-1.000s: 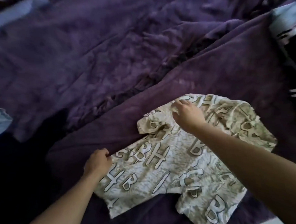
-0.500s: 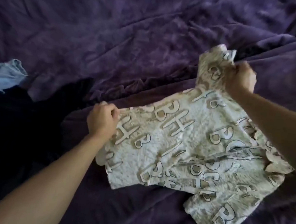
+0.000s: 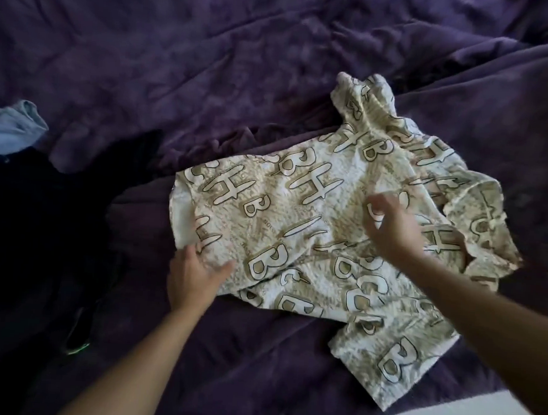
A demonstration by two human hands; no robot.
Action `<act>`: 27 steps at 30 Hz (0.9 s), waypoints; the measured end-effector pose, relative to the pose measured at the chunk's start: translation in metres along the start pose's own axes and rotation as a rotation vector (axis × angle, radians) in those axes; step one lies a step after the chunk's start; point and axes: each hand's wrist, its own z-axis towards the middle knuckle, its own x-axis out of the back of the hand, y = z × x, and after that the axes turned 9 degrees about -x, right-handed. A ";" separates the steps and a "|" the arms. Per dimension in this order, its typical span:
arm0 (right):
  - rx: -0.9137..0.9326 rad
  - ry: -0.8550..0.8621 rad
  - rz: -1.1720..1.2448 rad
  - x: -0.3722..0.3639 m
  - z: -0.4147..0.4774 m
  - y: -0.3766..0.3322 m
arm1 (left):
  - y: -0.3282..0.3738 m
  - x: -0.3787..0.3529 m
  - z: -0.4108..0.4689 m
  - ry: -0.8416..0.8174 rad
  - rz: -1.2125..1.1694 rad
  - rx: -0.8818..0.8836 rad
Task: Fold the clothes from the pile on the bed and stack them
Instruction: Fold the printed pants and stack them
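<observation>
Printed shirt (image 3: 297,228) spread out on the purple bed (image 3: 178,73), right under both hands. Left hand (image 3: 194,276) at the near hem, thumb on top, fingers hidden, so can't tell if pinching. Right hand (image 3: 390,227) loose, fingers spread, holding nothing, over the middle. Dark clothes (image 3: 40,225) further left of the left hand.
</observation>
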 end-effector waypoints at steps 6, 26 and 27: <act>0.386 -0.477 -0.418 -0.066 -0.112 0.001 | -0.010 -0.016 -0.025 -0.013 0.014 -0.032; 0.224 -0.260 -0.493 -0.092 -0.147 0.025 | -0.031 -0.032 -0.011 0.012 0.360 -0.350; 0.214 -0.216 -0.428 -0.091 -0.149 0.026 | -0.031 -0.027 -0.008 0.061 0.276 -0.401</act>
